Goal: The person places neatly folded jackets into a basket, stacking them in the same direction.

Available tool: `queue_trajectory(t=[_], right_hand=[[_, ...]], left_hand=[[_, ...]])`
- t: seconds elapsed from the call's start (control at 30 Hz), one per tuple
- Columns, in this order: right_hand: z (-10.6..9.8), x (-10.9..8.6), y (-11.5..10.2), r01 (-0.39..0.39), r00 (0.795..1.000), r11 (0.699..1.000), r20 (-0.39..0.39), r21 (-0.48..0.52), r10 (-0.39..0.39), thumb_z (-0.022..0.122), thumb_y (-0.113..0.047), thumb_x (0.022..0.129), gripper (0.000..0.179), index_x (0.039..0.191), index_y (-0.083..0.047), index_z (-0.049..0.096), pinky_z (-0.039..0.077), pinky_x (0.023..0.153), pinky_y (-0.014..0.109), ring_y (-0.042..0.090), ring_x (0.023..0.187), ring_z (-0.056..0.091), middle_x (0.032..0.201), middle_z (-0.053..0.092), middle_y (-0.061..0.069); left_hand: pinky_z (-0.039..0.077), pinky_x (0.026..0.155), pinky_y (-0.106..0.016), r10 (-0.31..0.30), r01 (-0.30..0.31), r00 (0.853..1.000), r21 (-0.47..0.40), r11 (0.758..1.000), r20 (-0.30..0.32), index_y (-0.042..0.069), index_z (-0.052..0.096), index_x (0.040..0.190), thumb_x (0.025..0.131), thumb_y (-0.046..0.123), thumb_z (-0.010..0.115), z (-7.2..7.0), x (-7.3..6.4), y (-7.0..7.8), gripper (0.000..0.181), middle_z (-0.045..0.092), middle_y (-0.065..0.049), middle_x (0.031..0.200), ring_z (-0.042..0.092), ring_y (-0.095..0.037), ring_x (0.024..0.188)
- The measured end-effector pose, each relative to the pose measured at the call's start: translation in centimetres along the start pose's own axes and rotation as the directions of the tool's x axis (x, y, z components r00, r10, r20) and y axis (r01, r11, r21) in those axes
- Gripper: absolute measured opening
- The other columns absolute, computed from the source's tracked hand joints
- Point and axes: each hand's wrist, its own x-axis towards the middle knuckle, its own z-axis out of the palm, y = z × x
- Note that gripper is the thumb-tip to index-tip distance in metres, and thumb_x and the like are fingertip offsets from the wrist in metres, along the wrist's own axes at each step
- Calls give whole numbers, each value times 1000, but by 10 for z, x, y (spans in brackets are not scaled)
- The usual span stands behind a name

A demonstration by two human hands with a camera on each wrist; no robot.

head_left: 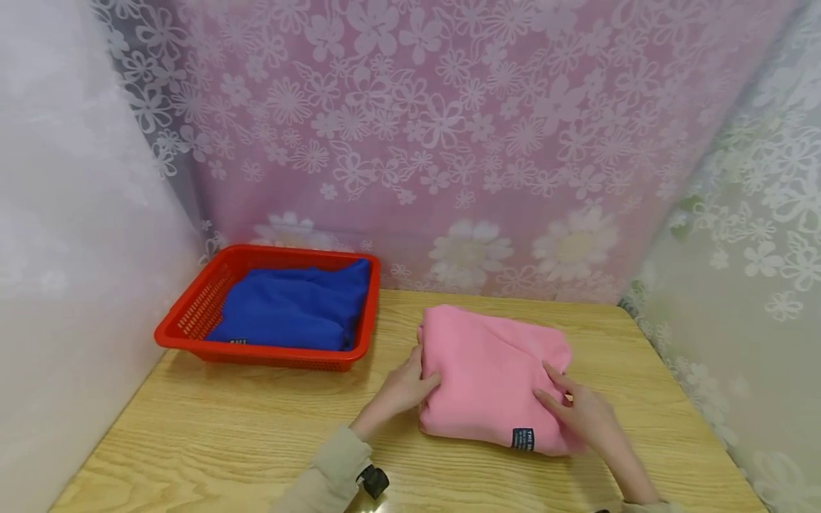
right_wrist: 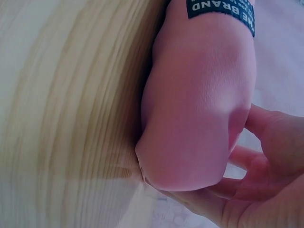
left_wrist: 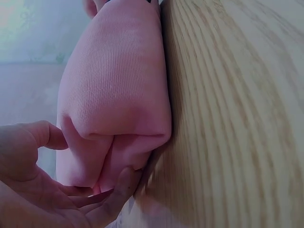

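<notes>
Behind your work hangs a pink floral curtain [head_left: 398, 142]; in front of it you've got the wood-grain tabletop [head_left: 256, 427]. On its far L side sits the red plastic basket [head_left: 370, 313], w/ a folded blue garment [head_left: 288, 310] in it.

Your folded pink garment [head_left: 487, 377] is on the R half of the tabletop, R of the basket & a bit nearer you, the two apart. It lies right betw. your hands; approx. square from the head view, so can't pick a long axis. Your left hand [head_left: 408, 385] is the nearer one to the basket, which lies fwd & L of it.

Both hands are on the pink garment, at opp. sides: L grips the left edge, thumb on top, fingers round the side; R grips the right edge, thumb on top, fingertips tucked round the end. Your right hand [head_left: 580, 410] is closer to the small dark label [head_left: 522, 439] at the near edge.
</notes>
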Motion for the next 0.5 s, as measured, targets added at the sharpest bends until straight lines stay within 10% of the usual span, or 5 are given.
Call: queue_trajectory(t=[0.5], right_hand=[[17,-1,-26,65,997,998,-44,-4,-65,68,-45,96,69,151,-8,48,34,58,33,16,57,37,61,41,-2]], left_hand=[[45,105,-54,-31,31,999,4,1000,-21,-5,30,155,96,28,58,-28,-17,-9,73,52,-25,145,58,-38,123]])
